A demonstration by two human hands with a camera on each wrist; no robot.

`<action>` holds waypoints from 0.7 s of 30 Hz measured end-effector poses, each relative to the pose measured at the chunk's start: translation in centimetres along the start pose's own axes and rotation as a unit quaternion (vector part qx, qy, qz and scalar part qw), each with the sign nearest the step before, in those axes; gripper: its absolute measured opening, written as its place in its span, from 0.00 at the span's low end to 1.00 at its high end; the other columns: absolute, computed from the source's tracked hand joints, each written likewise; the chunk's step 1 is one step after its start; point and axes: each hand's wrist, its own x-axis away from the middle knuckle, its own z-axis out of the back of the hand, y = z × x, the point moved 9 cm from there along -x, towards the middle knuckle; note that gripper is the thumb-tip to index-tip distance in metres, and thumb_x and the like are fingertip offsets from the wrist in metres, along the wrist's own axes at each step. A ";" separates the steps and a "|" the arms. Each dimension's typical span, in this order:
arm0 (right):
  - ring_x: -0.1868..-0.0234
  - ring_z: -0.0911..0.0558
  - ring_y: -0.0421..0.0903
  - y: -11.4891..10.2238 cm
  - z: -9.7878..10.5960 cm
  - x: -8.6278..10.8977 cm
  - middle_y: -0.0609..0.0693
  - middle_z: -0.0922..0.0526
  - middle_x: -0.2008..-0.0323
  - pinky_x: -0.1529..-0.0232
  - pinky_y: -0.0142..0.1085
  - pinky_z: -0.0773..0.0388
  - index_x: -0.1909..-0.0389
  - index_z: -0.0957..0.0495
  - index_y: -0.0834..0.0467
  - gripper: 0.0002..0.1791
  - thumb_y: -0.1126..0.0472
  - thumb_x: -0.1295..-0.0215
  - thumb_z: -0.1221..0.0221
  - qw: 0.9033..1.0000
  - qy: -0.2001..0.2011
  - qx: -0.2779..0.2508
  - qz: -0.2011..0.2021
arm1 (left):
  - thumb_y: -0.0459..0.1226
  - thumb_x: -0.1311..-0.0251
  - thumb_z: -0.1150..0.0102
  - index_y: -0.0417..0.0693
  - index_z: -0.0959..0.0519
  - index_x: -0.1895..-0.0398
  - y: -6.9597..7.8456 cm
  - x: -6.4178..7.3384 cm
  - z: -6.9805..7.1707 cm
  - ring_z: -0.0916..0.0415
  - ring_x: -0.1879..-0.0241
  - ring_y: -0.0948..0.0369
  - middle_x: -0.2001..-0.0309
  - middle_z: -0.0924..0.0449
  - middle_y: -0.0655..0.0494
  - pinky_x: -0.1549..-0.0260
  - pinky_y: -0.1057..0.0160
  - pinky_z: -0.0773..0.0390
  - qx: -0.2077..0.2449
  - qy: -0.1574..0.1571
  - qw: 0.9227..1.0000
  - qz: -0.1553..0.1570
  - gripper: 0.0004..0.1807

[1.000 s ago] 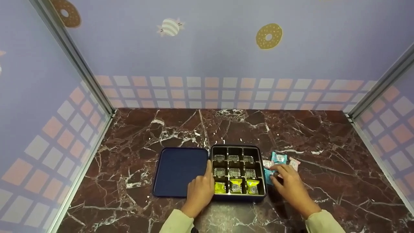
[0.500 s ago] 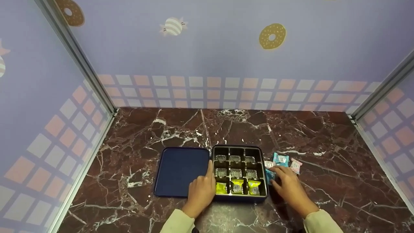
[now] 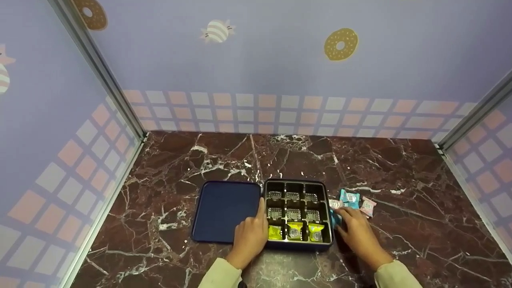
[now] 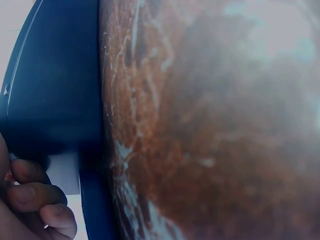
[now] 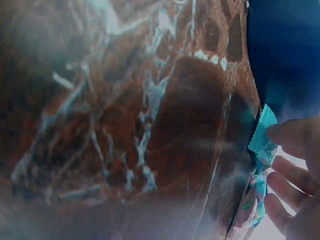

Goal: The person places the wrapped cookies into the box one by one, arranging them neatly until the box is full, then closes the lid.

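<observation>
A dark blue tin (image 3: 296, 245) with a tray of compartments sits on the marble table. Yellow-wrapped candies (image 3: 295, 231) fill its front row; the middle and back rows hold none. My left hand (image 3: 250, 238) lies at the tin's left side, index finger straight along the edge; in the left wrist view its other fingers are loosely bent. Right of the tin, my right hand (image 3: 358, 230) pinches a blue-wrapped candy (image 5: 264, 132) at the tin's wall, partly hidden by the fingers. Close by lie another blue candy (image 3: 350, 197) and pink ones, including a pink candy (image 3: 367, 207).
The tin's blue lid (image 3: 226, 212) lies flat to its left, partly under my left hand. A patterned back wall (image 3: 256, 60) and side walls with metal posts enclose the marble table (image 3: 216, 160).
My right hand's fingers have closed in slightly on the blue candy beside the tin. The whole head view has shifted a little. My left hand stays at the tin's left edge.
</observation>
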 end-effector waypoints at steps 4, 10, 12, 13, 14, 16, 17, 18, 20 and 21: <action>0.51 0.20 0.60 0.0 -0.1 0.0 0.59 0.19 0.54 0.49 0.54 0.25 0.51 0.20 0.64 0.26 0.71 0.56 0.28 1.000 -0.001 -0.005 0.004 | 0.38 0.32 0.51 0.45 0.34 0.30 0.0 0.0 0.0 0.45 0.91 0.64 0.90 0.33 0.55 0.91 0.65 0.47 -0.002 0.010 1.000 -0.002 0.26; 0.53 0.19 0.60 0.1 -0.3 0.0 0.59 0.19 0.56 0.52 0.53 0.23 0.52 0.20 0.63 0.26 0.71 0.56 0.28 1.000 0.001 -0.009 0.002 | 0.38 0.32 0.52 0.45 0.34 0.31 0.0 0.0 0.0 0.44 0.91 0.64 0.90 0.33 0.56 0.91 0.65 0.46 0.000 0.008 1.000 -0.003 0.26; 0.54 0.19 0.60 0.1 -0.4 0.0 0.59 0.20 0.57 0.53 0.53 0.23 0.53 0.21 0.63 0.25 0.71 0.57 0.28 1.000 0.002 -0.014 0.001 | 0.38 0.32 0.51 0.44 0.34 0.31 0.0 0.0 0.0 0.44 0.91 0.64 0.90 0.33 0.56 0.91 0.65 0.46 -0.001 0.009 1.000 -0.004 0.26; 0.55 0.19 0.60 0.1 -0.4 0.0 0.59 0.20 0.57 0.53 0.53 0.23 0.53 0.21 0.63 0.25 0.71 0.57 0.28 1.000 0.002 -0.016 0.000 | 0.38 0.32 0.51 0.44 0.34 0.31 0.0 0.0 0.1 0.44 0.91 0.64 0.90 0.33 0.56 0.91 0.65 0.46 -0.001 0.009 1.000 -0.004 0.26; 0.55 0.19 0.60 0.1 -0.4 0.0 0.60 0.20 0.57 0.53 0.53 0.23 0.53 0.21 0.63 0.25 0.71 0.58 0.28 1.000 0.001 -0.018 -0.002 | 0.38 0.32 0.51 0.44 0.34 0.31 0.0 0.0 0.1 0.45 0.91 0.64 0.90 0.33 0.56 0.91 0.65 0.46 -0.002 0.010 1.000 -0.005 0.26; 0.55 0.19 0.60 0.2 -0.5 0.0 0.60 0.20 0.57 0.53 0.53 0.23 0.53 0.21 0.63 0.26 0.71 0.58 0.28 1.000 -0.001 -0.020 -0.005 | 0.38 0.32 0.51 0.45 0.34 0.31 0.0 0.0 0.1 0.45 0.91 0.64 0.90 0.34 0.56 0.91 0.66 0.46 -0.003 0.011 1.000 -0.005 0.26; 0.55 0.19 0.61 0.2 -0.5 0.0 0.61 0.20 0.57 0.53 0.54 0.23 0.53 0.22 0.63 0.26 0.71 0.57 0.29 1.000 -0.003 -0.019 -0.007 | 0.38 0.32 0.51 0.45 0.34 0.31 0.0 0.0 0.0 0.45 0.91 0.64 0.90 0.34 0.56 0.91 0.66 0.46 -0.004 0.011 1.000 -0.005 0.26; 0.55 0.19 0.61 0.2 -0.6 0.0 0.61 0.20 0.57 0.53 0.54 0.23 0.53 0.22 0.63 0.26 0.70 0.57 0.28 1.000 -0.004 -0.018 -0.009 | 0.38 0.32 0.51 0.45 0.34 0.31 0.0 0.0 0.0 0.45 0.91 0.65 0.90 0.34 0.57 0.91 0.66 0.46 -0.004 0.011 1.000 -0.004 0.26; 0.55 0.19 0.61 0.3 -0.6 0.1 0.61 0.20 0.57 0.53 0.55 0.23 0.52 0.22 0.63 0.27 0.70 0.58 0.29 1.000 -0.005 -0.017 -0.013 | 0.38 0.32 0.51 0.45 0.34 0.31 0.0 0.0 0.0 0.45 0.91 0.65 0.90 0.34 0.57 0.91 0.66 0.46 -0.003 0.009 1.000 -0.003 0.27; 0.56 0.19 0.61 0.3 -0.6 0.1 0.61 0.20 0.58 0.54 0.55 0.23 0.52 0.22 0.63 0.27 0.70 0.58 0.28 1.000 -0.004 -0.017 -0.014 | 0.39 0.32 0.51 0.45 0.34 0.30 0.0 0.0 0.0 0.45 0.91 0.65 0.90 0.34 0.57 0.91 0.67 0.46 -0.002 0.006 1.000 -0.002 0.27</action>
